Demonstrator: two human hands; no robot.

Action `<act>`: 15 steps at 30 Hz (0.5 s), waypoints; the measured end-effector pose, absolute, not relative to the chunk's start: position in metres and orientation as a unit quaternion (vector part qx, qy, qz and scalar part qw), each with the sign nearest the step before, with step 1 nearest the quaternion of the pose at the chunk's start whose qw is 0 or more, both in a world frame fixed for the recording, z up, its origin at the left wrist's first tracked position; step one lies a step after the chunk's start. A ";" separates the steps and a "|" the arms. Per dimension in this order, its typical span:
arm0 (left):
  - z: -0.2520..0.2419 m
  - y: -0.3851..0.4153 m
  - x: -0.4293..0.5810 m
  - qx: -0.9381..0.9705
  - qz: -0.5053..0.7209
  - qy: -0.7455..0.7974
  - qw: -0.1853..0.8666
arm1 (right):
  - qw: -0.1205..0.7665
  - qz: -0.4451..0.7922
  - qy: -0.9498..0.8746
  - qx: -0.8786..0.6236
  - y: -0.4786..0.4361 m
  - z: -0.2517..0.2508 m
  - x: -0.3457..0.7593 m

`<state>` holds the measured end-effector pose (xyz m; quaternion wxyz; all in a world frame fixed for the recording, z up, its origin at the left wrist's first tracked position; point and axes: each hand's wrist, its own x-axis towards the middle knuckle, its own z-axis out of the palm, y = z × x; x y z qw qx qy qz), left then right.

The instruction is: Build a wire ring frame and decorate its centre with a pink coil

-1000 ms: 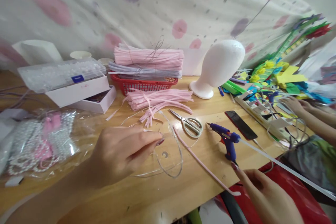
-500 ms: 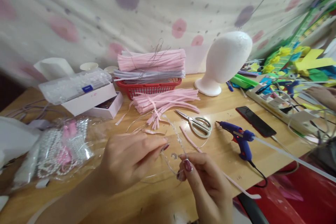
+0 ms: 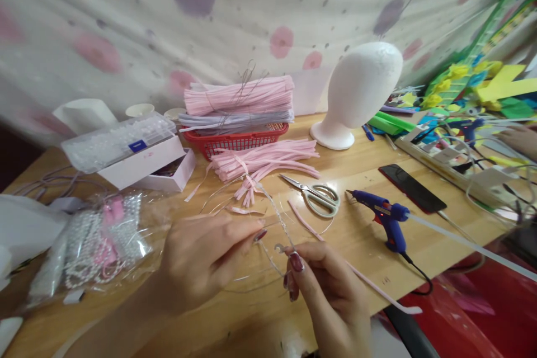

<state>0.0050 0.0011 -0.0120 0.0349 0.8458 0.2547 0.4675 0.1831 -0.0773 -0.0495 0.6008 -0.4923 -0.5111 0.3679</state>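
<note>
My left hand (image 3: 201, 260) is closed in a pinch on a thin clear wire hoop (image 3: 268, 251) just above the wooden table (image 3: 369, 165). My right hand (image 3: 325, 291) pinches the same hoop near a small hook end, fingers curled. A long pink strip (image 3: 361, 274) lies on the table past my right hand. Scissors (image 3: 316, 196) and a blue glue gun (image 3: 386, 218) lie just beyond, to the right.
A loose bundle of pink strips (image 3: 264, 162) lies before a red basket (image 3: 237, 140) stacked with more. A white foam head (image 3: 356, 89), a black phone (image 3: 413, 187), bead boxes (image 3: 121, 148), a bag of pearls (image 3: 96, 240) and a power strip (image 3: 457, 165) surround them. Another person's hand (image 3: 520, 140) is far right.
My right hand came up from the table's front edge to the wire hoop and pinched it. The left hand kept its grip. The view shifted slightly left.
</note>
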 end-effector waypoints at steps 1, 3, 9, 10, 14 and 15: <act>-0.012 0.001 0.005 0.846 0.468 0.255 0.036 | 0.600 0.367 -0.513 -0.492 -0.077 -0.049 0.183; -0.012 0.001 0.005 0.847 0.466 0.254 0.037 | 0.598 0.366 -0.514 -0.494 -0.078 -0.048 0.183; -0.010 0.000 0.004 0.848 0.464 0.253 0.044 | 0.593 0.363 -0.520 -0.495 -0.079 -0.046 0.183; -0.009 0.000 0.004 0.848 0.462 0.255 0.046 | 0.593 0.366 -0.518 -0.496 -0.079 -0.046 0.183; -0.008 0.000 0.003 0.856 0.448 0.253 0.056 | 0.600 0.386 -0.486 -0.505 -0.081 -0.043 0.180; -0.008 0.000 0.003 0.857 0.447 0.251 0.060 | 0.602 0.394 -0.477 -0.505 -0.082 -0.042 0.179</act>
